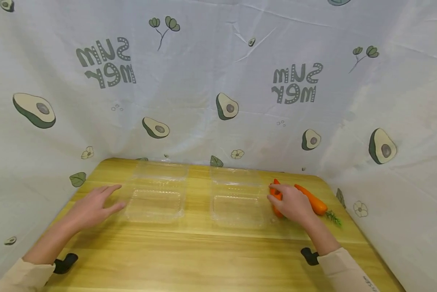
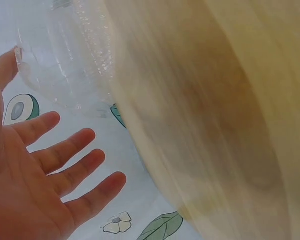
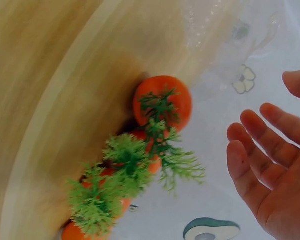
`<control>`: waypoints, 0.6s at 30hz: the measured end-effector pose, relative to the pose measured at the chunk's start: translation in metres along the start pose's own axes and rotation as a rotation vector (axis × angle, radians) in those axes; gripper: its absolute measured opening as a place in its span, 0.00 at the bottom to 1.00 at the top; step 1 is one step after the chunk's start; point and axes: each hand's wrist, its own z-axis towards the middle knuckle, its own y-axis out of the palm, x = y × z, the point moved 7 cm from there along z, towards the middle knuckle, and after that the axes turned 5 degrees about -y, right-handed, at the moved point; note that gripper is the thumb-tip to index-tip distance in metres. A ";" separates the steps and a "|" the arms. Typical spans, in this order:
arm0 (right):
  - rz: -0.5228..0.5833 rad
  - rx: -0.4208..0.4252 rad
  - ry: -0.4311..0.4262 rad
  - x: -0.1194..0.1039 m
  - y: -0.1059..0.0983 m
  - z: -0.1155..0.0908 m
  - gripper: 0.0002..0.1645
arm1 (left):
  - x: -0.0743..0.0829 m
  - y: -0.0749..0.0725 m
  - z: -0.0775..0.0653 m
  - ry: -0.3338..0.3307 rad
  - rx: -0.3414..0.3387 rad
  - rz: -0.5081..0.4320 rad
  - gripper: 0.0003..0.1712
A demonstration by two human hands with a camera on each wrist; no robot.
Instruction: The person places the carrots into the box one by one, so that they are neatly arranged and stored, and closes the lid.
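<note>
My left hand (image 1: 91, 209) hovers over the table's left side, fingers spread and holding nothing, just left of a clear plastic container (image 1: 129, 213) whose lid stands open. In the left wrist view its palm and fingers (image 2: 85, 145) are extended near the clear plastic. My right hand (image 1: 295, 205) is above a group of carrots; it partly hides one red-orange carrot (image 1: 276, 211), while another carrot (image 1: 315, 202) with a green top lies to its right. The right wrist view shows several carrots (image 3: 140, 107) in a row with leafy tops, apart from the loosely bent, empty fingers.
A second clear container (image 1: 236, 222) with an open lid sits between the first container and the carrots. Both rest on a wood-grain table (image 1: 189, 259). A white curtain (image 1: 189, 81) printed with avocados encloses the back and sides. A black piece (image 1: 66, 263) shows by the left sleeve.
</note>
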 end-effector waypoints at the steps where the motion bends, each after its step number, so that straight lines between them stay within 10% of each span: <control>1: 0.014 -0.005 0.007 0.001 0.000 -0.001 0.29 | -0.001 0.000 -0.001 0.003 -0.003 -0.002 0.45; 18: 0.125 -0.049 0.065 0.024 0.007 -0.007 0.28 | 0.002 0.006 -0.002 0.068 -0.084 -0.159 0.46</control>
